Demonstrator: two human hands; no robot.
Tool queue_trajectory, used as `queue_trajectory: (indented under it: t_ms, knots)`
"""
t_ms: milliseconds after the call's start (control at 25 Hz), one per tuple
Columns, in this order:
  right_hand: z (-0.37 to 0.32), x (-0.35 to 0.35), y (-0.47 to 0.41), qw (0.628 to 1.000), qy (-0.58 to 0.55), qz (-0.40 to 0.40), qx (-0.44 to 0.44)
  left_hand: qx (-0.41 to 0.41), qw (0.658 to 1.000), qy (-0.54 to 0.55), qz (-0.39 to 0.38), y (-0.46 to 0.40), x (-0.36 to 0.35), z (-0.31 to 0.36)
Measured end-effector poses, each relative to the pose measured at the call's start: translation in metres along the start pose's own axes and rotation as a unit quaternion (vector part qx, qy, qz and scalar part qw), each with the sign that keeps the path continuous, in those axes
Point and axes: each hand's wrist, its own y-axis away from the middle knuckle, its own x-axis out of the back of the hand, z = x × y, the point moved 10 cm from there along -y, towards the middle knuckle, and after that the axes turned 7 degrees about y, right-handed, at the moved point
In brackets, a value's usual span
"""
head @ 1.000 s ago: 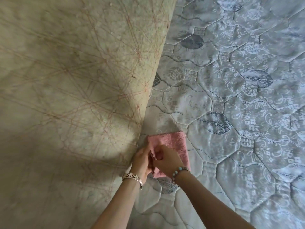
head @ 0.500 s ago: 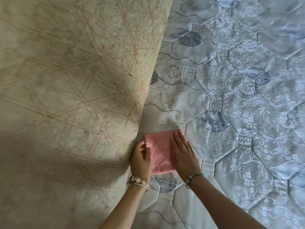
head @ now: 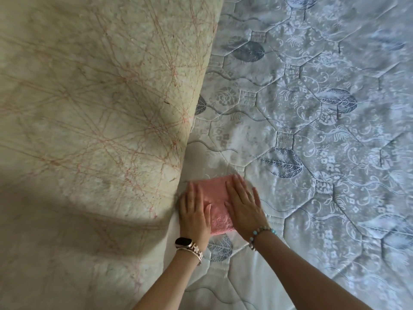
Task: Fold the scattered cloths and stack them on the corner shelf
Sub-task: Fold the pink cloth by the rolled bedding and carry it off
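Both hands, the left hand (head: 194,212) and right hand (head: 243,208), lie flat with fingers straight on a folded pink cloth (head: 215,204) on the mattress (head: 312,130), beside the beige blanket (head: 89,108), apparently pressing its creases.

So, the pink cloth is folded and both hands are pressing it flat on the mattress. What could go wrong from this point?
1. Both hands, the left hand and the right hand, lie flat on the pink cloth; when they lift, the fluffy fold may spring open.
2. The cloth sits close to the beige blanket, whose edge could drag it.
3. The quilted mattress looks soft, so the fold may be uneven.
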Motion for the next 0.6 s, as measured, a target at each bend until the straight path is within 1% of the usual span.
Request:
queue_trajectory:
  t_ms: [40, 80, 120, 160, 200, 240, 280, 360, 400, 440, 480, 520, 600]
  knots:
    - [0.008, 0.006, 0.003, 0.996, -0.068, 0.002, -0.053, 0.054, 0.995, 0.077, 0.021, 0.001, 0.008, -0.005]
    - [0.020, 0.011, 0.006, 0.982, -0.146, 0.004, -0.122, 0.135, 0.976, 0.171, 0.017, 0.004, 0.008, -0.017]
    - [0.032, 0.011, 0.011, 0.957, -0.212, -0.004, -0.196, 0.212, 0.941, 0.263, 0.006, 0.007, 0.003, -0.029]
    - [0.041, 0.007, 0.016, 0.928, -0.264, -0.034, -0.260, 0.291, 0.894, 0.341, -0.013, 0.014, -0.002, -0.036]
    - [0.045, 0.001, 0.022, 0.900, -0.305, -0.066, -0.305, 0.346, 0.845, 0.407, -0.032, 0.019, -0.007, -0.040]
    - [0.047, -0.003, 0.024, 0.877, -0.336, -0.085, -0.332, 0.374, 0.810, 0.449, -0.050, 0.022, -0.010, -0.041]
    - [0.049, -0.006, 0.026, 0.863, -0.360, -0.093, -0.343, 0.391, 0.786, 0.473, -0.071, 0.023, -0.012, -0.041]
    - [0.049, -0.008, 0.026, 0.843, -0.402, -0.102, -0.341, 0.430, 0.735, 0.507, -0.136, 0.028, -0.015, -0.030]
    - [0.050, -0.008, 0.026, 0.832, -0.427, -0.105, -0.338, 0.433, 0.719, 0.518, -0.166, 0.030, -0.016, -0.023]
    - [0.049, -0.006, 0.028, 0.814, -0.457, -0.109, -0.342, 0.423, 0.710, 0.527, -0.198, 0.030, -0.013, -0.013]
    - [0.047, -0.004, 0.031, 0.782, -0.502, -0.116, -0.351, 0.411, 0.708, 0.530, -0.221, 0.028, -0.012, -0.007]
    - [0.043, -0.005, 0.036, 0.728, -0.569, -0.130, -0.358, 0.397, 0.700, 0.542, -0.242, 0.027, -0.008, 0.003]
    - [0.022, 0.002, 0.043, 0.591, -0.709, -0.183, -0.338, 0.379, 0.679, 0.570, -0.267, 0.027, 0.000, 0.023]
